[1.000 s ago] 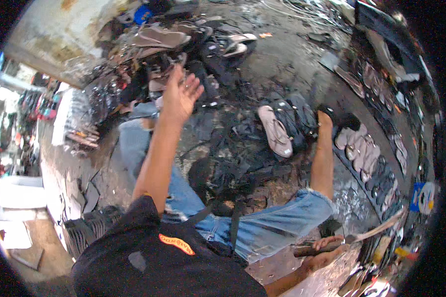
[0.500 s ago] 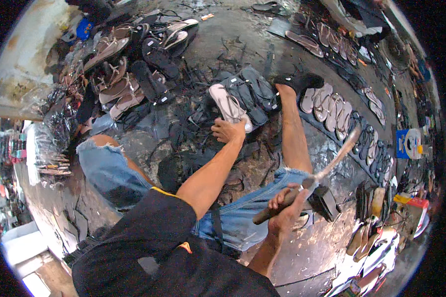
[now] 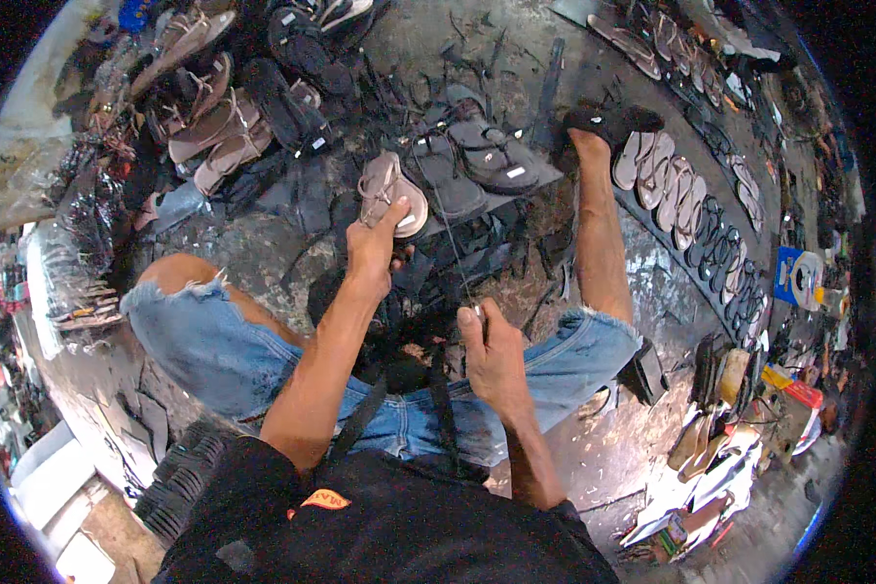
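One pale flip-flop (image 3: pixel 383 185), now lifted off the dark sandals (image 3: pixel 492 161), clamped in the left hand (image 3: pixel 370 255); one slender tool (image 3: pixel 455 243), swung forward, clenched in the right hand (image 3: pixel 493 355), thus near the flip-flop.

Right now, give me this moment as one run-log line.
Left hand: gripping pinkish sandal | Right hand: gripping thin-bladed tool | Ahead: dark sandals on floor area | Sandal: lifted, toe direction unclear
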Demonstrator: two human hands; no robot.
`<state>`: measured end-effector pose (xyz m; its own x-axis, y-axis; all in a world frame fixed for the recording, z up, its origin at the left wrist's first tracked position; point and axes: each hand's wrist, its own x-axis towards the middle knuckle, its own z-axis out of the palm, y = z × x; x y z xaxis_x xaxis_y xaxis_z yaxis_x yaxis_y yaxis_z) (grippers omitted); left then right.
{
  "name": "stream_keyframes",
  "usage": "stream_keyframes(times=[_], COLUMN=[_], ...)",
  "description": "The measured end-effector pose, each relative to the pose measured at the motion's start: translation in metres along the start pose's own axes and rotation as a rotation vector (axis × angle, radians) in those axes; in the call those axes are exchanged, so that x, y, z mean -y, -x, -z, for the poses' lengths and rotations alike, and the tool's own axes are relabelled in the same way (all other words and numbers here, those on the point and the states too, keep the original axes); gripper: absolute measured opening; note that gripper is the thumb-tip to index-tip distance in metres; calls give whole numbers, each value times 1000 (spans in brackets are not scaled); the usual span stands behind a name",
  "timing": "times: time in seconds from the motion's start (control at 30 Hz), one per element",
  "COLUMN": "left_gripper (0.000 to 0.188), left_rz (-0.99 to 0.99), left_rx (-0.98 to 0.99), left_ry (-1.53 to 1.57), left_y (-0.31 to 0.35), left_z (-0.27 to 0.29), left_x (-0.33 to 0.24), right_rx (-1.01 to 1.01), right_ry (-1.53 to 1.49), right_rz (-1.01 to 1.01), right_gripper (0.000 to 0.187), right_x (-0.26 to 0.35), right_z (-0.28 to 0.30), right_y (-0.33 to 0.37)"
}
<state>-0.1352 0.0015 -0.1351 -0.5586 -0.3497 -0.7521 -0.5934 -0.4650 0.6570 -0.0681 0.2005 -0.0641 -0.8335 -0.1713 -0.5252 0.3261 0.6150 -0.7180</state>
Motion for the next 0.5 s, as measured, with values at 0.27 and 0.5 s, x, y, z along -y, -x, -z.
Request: stream_keyframes(times=[0.27,0.5], left_gripper=[23,25], left_rz=[12,113], left_rx=[111,155], left_ry=[144,242], left_y=[-17,-14], left_z=[5,5], left_x=[13,7], right_rx=[-73,-42], right_ry=[341,401], right_rz=[6,259], right_gripper=[48,48], right_x=[-22,-65], right_z=[-29,-36], right_y=[-53,-135])
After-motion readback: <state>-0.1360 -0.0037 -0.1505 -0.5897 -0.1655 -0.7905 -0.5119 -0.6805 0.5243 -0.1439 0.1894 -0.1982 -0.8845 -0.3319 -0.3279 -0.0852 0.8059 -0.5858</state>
